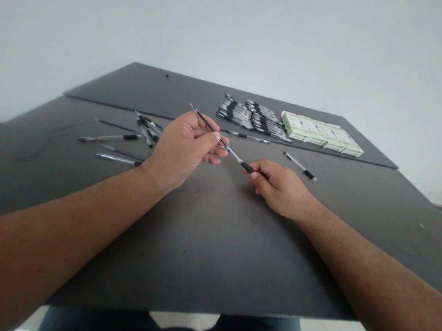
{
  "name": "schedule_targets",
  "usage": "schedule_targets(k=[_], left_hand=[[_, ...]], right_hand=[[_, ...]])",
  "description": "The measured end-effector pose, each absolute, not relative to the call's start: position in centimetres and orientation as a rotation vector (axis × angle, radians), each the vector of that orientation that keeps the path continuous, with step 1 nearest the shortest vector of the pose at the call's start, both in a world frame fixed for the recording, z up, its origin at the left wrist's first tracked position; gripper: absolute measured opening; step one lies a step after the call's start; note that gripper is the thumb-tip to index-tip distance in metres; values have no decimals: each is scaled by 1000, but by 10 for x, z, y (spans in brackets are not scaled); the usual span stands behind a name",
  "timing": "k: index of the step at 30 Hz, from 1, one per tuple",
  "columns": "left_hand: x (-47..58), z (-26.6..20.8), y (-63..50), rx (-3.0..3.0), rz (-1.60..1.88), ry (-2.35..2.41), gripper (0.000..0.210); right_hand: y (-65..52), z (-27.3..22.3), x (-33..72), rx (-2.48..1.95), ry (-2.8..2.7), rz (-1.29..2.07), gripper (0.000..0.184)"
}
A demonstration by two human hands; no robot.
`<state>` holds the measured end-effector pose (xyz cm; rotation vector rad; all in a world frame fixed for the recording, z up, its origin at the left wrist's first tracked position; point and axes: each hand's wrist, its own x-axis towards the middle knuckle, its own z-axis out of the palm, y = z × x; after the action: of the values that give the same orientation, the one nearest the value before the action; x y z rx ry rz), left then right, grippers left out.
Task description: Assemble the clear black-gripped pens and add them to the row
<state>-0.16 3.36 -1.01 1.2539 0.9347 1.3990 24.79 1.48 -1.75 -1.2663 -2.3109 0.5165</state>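
Between thumb and fingers, my left hand (189, 148) pinches a thin pen refill (202, 117) with dark ink, its upper end sticking out past the fingers. My right hand (276, 185) closes on the black grip of a clear pen barrel (235, 155). Refill and barrel lie in one slanting line above the table, the refill's lower part appearing to run into the barrel. My left fingers partly cover where they meet. Beyond my left hand lies a clear pen (246, 136) with a black grip.
Loose pen parts (118, 158) and a small pile of barrels (147, 129) lie on the dark table (199, 245) at left. Farther back are bundles of pens (236, 111) and pale green boxes (323, 134). Another pen (299, 165) lies at right.
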Motion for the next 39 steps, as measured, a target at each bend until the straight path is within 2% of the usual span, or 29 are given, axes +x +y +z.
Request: schedule_targets(k=[16, 24, 29, 34, 39], left_hand=[[-2, -13, 34, 1273, 1379, 929, 18], [0, -19, 30, 1503, 1117, 906, 16], [1, -24, 29, 1562, 1040, 846, 37], [-10, -18, 39, 1634, 1122, 963, 39], [-38, -9, 62, 1829, 1181, 1363, 34]], right_hand=[[15, -17, 247, -1253, -2308, 515, 16], [11, -15, 245, -1252, -2282, 613, 16], [8, -17, 243, -1199, -2171, 894, 16], [8, -20, 241, -1112, -1996, 1072, 25], [10, -23, 242, -1072, -1868, 1023, 45]])
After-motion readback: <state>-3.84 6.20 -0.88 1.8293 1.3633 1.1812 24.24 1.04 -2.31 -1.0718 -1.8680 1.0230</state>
